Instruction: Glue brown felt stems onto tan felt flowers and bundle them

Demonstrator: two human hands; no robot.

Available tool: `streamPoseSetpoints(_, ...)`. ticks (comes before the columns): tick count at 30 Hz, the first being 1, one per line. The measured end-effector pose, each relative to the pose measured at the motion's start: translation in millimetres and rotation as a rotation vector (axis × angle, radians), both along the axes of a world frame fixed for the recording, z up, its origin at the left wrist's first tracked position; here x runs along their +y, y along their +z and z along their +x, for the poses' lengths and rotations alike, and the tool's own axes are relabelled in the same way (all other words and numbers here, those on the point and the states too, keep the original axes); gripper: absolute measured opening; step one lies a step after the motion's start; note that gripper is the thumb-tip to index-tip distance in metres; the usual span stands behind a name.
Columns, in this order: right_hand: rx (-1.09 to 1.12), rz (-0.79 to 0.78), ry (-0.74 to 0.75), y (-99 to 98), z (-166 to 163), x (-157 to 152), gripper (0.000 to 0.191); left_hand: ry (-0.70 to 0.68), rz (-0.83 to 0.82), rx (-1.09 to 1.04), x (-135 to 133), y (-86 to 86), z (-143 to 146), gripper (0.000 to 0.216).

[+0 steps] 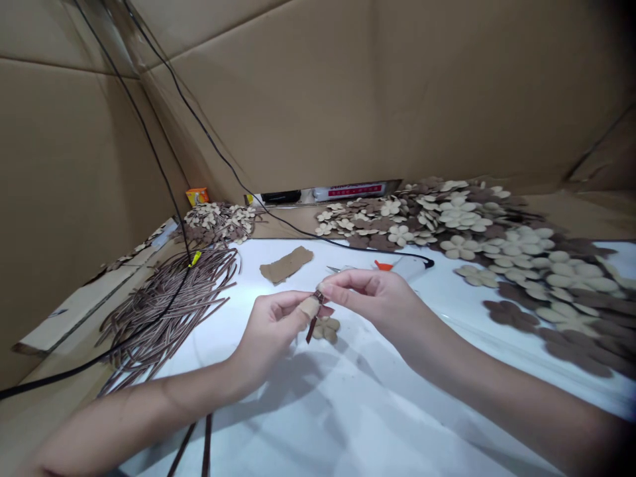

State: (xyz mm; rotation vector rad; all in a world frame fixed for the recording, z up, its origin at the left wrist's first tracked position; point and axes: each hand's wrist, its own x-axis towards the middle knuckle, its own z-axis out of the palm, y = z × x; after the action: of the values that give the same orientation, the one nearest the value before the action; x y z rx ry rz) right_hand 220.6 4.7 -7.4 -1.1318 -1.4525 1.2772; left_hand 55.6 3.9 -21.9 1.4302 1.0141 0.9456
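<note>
Between the fingertips of both hands, over the middle of the worktop [348, 411], hangs a short brown strip [312, 324]. Both hands are closed on its upper end. The left hand [271, 331] comes in from the near left edge and presses it with the thumb. The right hand [377, 298] comes from the near right and nips it between thumb and forefinger, so the two sets of fingertips touch. The strip's long axis is close to upright, and its free lower end leans toward the near left. It is narrow, dark and looks limp, like cut felt or suede.

Just beneath that free end a beige flower cutout [326, 328] lies flat on the white surface; whether the strip touches it cannot be told.

Farther out, a heap of brown strips [163, 298] spreads along the left edge, crossed by a black cable [149, 149]. Toward the far edge lie a tan scrap [287, 264] and scissors with an orange handle [383, 265]. A broad drift of beige and brown flower cutouts [497, 245] covers the far right corner. A smaller pile [218, 222] sits at the far left, near an orange box [197, 195].
</note>
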Motion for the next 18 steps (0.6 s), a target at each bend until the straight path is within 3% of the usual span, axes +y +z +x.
streamPoseSetpoints(8,-0.026,0.021,0.025,2.0,3.1,5.1,0.023,-0.069,0.005,-0.083,1.5,6.9,-2.9,0.022)
streamPoseSetpoints(18,-0.051,0.002,0.043,2.0,3.5,3.5,0.023,-0.08,0.043,0.004,7.9,8.0,-4.4,0.024)
